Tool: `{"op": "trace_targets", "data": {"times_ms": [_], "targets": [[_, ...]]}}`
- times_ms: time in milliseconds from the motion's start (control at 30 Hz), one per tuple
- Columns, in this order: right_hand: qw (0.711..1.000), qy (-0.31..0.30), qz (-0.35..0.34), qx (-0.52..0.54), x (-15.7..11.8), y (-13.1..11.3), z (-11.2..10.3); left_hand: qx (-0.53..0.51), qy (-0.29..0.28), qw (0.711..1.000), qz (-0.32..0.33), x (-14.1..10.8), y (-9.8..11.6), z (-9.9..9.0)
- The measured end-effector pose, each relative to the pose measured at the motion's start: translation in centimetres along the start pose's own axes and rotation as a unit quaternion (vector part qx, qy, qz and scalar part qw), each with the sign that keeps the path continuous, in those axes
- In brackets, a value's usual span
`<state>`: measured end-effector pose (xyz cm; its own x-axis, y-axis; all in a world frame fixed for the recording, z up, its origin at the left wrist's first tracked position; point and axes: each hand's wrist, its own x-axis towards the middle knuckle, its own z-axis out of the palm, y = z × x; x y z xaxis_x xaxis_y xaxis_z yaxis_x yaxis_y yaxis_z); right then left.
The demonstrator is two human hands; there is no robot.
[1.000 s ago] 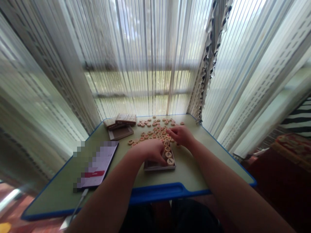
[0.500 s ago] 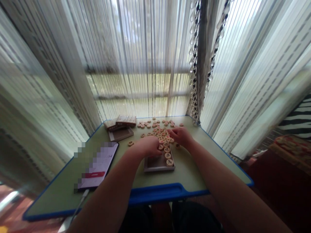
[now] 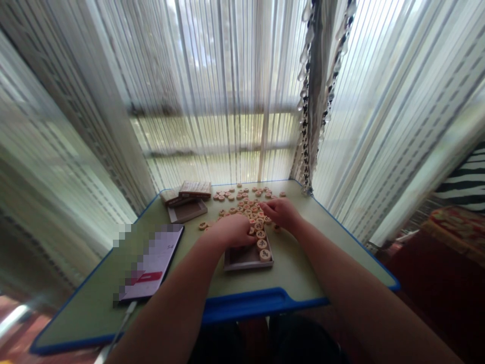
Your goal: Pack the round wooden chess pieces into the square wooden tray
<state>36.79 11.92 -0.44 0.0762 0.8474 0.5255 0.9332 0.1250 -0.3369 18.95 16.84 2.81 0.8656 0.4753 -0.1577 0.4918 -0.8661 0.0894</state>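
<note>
Round wooden Chinese chess pieces (image 3: pixel 242 202) lie in a loose pile on the green tabletop (image 3: pixel 76 316). A shallow rectangular tray (image 3: pixel 242 261) sits at the pile's near edge, with a line of discs along its right side. My left hand (image 3: pixel 232 231) is palm-down over the tray's far left corner, fingers curled against the discs; whether it holds any is hidden. My right hand (image 3: pixel 282 212) rests on the pile's right side, its fingertips on the discs and nothing visibly held.
A phone (image 3: pixel 151 263) with a pixelated screen and a white cable (image 3: pixel 122 322) lies left of my arm. Flat wooden boxes (image 3: pixel 194 190) and a lid (image 3: pixel 187 211) stand at the far left. Sheer striped curtains (image 3: pixel 212 91) hang behind the table.
Compared with a second ago, my left hand has drawn back from over the tray toward the pile. My right hand has barely moved.
</note>
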Motion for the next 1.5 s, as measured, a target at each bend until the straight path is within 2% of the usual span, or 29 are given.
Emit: {"op": "trace_targets", "data": {"times_ms": [267,667,967,1167,1267,1333,1433,1500], "targets": [[1.000,-0.005,0.013,0.003,-0.1,0.1,-0.1,0.010,-0.021,1.000,0.021,0.0,-0.4,0.3],[1.000,0.000,0.003,-0.001,0.0,0.4,0.2,0.006,-0.062,0.998,-0.002,-0.2,-0.1,0.2],[1.000,-0.004,0.009,-0.009,0.0,0.1,0.0,0.002,-0.050,0.999,0.004,-0.1,-0.2,0.4],[1.000,-0.006,0.004,-0.014,0.0,0.2,-0.1,-0.038,-0.053,0.998,0.019,-0.3,-0.4,0.0],[1.000,-0.014,0.003,-0.028,-0.1,0.2,0.0,-0.068,-0.010,0.997,0.028,-0.4,-0.7,-0.3],[0.999,-0.014,0.017,-0.049,0.0,0.5,0.1,-0.083,0.057,0.994,0.030,-0.2,-0.8,-0.5],[0.992,0.058,0.074,-0.087,0.2,1.3,0.2,-0.091,0.190,0.978,0.002,0.4,-1.0,-0.2],[0.978,0.121,0.133,-0.110,0.4,2.1,0.3,-0.085,0.277,0.956,-0.048,1.1,-1.3,0.2]]}}
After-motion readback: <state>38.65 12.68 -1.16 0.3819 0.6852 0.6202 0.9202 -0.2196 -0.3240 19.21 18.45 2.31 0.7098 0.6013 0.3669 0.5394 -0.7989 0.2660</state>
